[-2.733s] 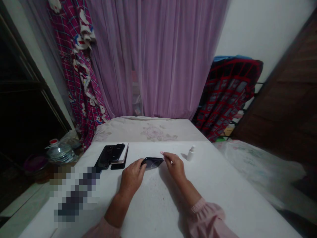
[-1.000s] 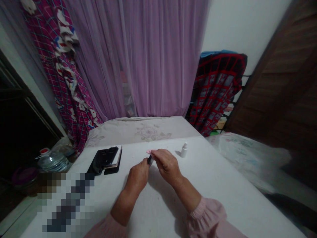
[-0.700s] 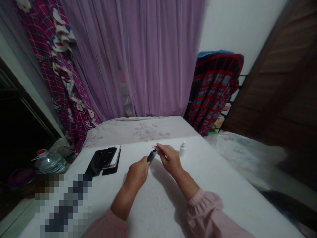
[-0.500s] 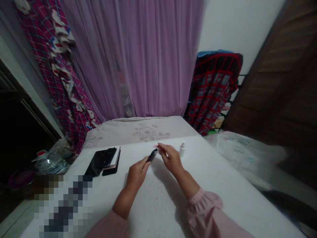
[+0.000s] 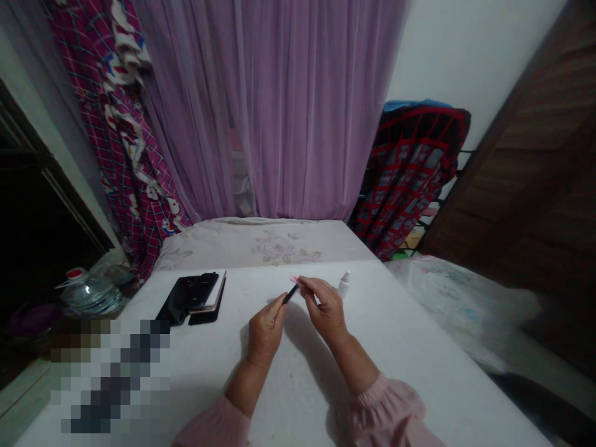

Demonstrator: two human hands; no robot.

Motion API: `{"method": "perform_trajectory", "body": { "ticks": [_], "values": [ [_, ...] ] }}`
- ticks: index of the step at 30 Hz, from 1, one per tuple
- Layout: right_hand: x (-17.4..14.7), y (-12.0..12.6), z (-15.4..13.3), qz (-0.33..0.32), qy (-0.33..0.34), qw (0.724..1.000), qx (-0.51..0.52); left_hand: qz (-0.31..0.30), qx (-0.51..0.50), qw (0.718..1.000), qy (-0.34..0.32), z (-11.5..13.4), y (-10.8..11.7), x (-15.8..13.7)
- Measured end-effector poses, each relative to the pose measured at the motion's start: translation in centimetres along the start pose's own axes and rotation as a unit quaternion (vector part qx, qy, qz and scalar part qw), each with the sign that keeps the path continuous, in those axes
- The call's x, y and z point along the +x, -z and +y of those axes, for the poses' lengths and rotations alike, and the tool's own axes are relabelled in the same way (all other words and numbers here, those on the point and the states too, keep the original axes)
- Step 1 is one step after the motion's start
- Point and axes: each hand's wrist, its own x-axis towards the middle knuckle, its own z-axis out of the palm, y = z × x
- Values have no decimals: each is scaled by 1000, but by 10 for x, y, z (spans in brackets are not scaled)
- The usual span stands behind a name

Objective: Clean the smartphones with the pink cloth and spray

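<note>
Well inside table edges (image 5: 433, 326), left fingers (image 5: 278, 304) clamp a phone (image 5: 290, 294), right fingers (image 5: 311, 285) pink cloth (image 5: 293, 279).

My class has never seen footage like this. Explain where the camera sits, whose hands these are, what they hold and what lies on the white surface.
The camera is worn on the head, looking down; there is no robot. The wearer's left hand grips a slim dark object, probably a phone seen edge-on. Their right hand pinches a small pink piece close to its far end. On the surface, a white bottle stands just past that hand; what appear to be phones overlap at left.
</note>
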Motion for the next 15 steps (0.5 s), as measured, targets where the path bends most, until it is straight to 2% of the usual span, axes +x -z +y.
{"method": "perform_trajectory", "body": {
  "ticks": [5, 9, 12, 15],
  "values": [
    [-12, 3, 20, 12, -63, 998, -23, 30, -25, 997, -60, -2, -7, -1],
    [-14, 5, 10, 22, -60, 998, -8, 61, -18, 993, -100, -6, -10, -1],
    [-16, 4, 7, 25, -73, 997, 4, 52, -11, 992, -111, -6, -5, 1],
    [-24, -1, 21, 21, -128, 991, 8, 28, -8, 993, -117, -5, 1, 4]
  ]
}}
